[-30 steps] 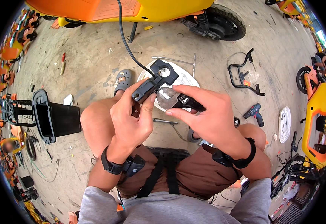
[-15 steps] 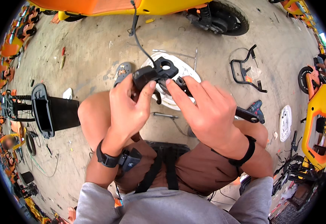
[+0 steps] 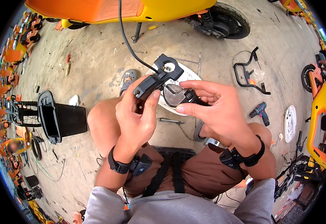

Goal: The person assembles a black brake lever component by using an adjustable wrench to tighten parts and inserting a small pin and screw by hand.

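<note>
My left hand (image 3: 136, 117) pinches a black handlebar clamp bracket (image 3: 157, 80) with a round ring at its far end. A black cable (image 3: 127, 41) runs up from the bracket toward the scooter. In my right hand (image 3: 224, 110) is an adjustable wrench (image 3: 174, 96), its metal jaws pointing left. The jaws sit just right of the bracket, close to its underside; whether they touch it I cannot tell. My fingers and thumb are by the wrench's adjusting screw, and its handle is mostly hidden behind the hand.
A yellow and orange scooter (image 3: 163, 11) stands ahead. Beneath my hands lies a white panel (image 3: 192, 74). To the right are a black tubular frame (image 3: 240, 71), a cordless drill (image 3: 260, 112) and another white panel (image 3: 290, 123). A black bin-like box (image 3: 67, 117) lies left of my knee.
The wrench jaws have come away from the bracket and turned flat side up. My right grip has shifted toward the adjusting screw. The bracket has tilted, its ring rising slightly.
</note>
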A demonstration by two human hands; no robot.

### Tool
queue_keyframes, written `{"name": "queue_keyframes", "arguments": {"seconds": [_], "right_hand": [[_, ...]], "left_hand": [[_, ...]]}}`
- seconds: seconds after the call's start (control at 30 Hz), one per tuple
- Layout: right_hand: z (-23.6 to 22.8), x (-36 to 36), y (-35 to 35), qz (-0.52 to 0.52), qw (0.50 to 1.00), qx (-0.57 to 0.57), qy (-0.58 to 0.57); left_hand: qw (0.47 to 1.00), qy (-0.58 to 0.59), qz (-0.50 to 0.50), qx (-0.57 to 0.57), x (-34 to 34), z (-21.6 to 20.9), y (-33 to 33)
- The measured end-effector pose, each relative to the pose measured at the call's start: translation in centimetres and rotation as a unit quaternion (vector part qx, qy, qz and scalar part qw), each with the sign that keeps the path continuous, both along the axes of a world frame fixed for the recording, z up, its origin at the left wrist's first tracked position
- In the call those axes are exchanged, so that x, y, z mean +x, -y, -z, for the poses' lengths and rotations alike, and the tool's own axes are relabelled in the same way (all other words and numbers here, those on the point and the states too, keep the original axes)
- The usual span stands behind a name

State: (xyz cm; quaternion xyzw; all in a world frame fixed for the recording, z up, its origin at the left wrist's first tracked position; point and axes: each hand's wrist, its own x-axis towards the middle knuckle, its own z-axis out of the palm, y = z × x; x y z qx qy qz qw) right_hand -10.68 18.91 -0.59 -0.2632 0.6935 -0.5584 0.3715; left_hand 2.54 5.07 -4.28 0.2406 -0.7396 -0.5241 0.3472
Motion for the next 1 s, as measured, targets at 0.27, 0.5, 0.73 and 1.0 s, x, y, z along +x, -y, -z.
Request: {"name": "queue_keyframes", "arguments": {"seconds": [0.27,0.5,0.73,1.0], "right_hand": [[0.2,0.5,0.2,0.009,0.994,-0.058,0.091],[-0.2,0.5,0.1,-0.001,0.995,-0.058,0.076],[0.4,0.3,0.0,0.005,0.998,-0.049,0.033],[0.7,0.9,0.2,0.015,0.998,-0.062,0.008]], "left_hand": [[1.000,-0.017,0.005,-0.023,0.0,0.1,0.1],[0.994,-0.041,0.010,0.098,-0.2,-0.7,-0.4],[0.962,-0.017,0.057,0.267,-0.1,-1.0,0.4],[0.916,-0.026,0.092,0.391,-0.4,-1.3,0.4]]}}
